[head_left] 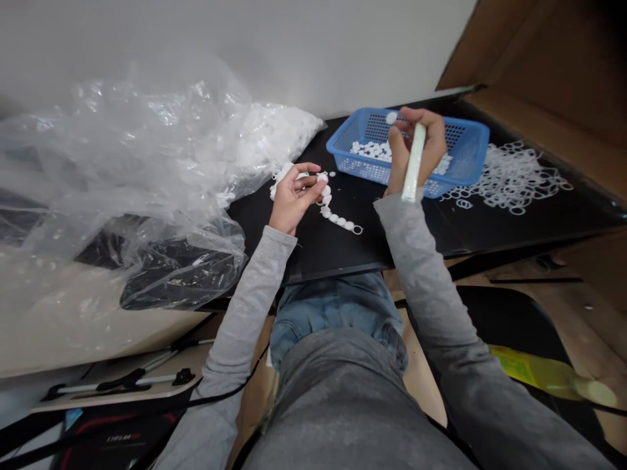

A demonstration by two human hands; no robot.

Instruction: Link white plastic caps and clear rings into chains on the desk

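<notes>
Fingertips and thumb of my left hand (296,196) pinch a white disc strip (341,221) at its upper part; its lower end, with an open ring, lies on the black table. My right hand (418,147) is raised over the blue basket (409,178), its fingers curled. A pale green, flat handle-like thing (414,163) lies along its palm down to the wrist. A white disc (391,118) shows at its fingertips. Small white discs (372,151) lie inside the basket. More white pieces (280,179) sit behind my left hand.
Left on the table (313,251), a large clear plastic bag (161,130) holds white pieces. White rings (514,179) are heaped right of the basket, beside a cardboard box (553,78). A yellow bottle (543,373) lies on a black chair at the lower right.
</notes>
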